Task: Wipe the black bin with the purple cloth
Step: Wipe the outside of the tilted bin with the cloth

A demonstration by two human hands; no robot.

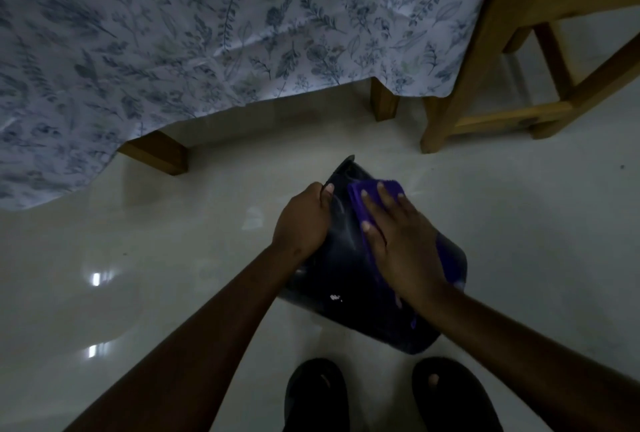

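Note:
The black bin (341,269) lies tilted on its side on the pale floor, its rim pointing away from me. My left hand (303,222) grips the bin's left edge near the rim. My right hand (398,241) lies flat, fingers spread, pressing the purple cloth (372,191) against the bin's upper side. Parts of the cloth show past my fingertips and beside my wrist; the rest is hidden under the palm.
A bed with a blue floral sheet (207,33) and wooden legs (157,151) stands ahead. A wooden chair or table frame (485,50) is at the right. My feet in black slippers (315,397) are just below the bin on glossy floor tiles (138,241).

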